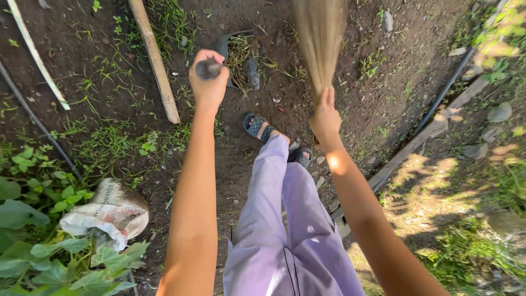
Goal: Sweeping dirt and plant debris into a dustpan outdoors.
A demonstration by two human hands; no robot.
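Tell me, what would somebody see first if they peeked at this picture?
Probably the two bare arms stretching down the middle: the right hand grips a straw broom, blurred, over the dirt, and the left hand grips a dark handle above a dustpan full of grass. Next, the purple trousers and a crumpled white sack among leaves at lower left.

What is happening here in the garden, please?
A person stands on bare soil. The left hand grips the dark handle of a dustpan that holds grass clippings. The right hand holds a straw broom, its bristles blurred beside the pan. A white sack lies among leaves.
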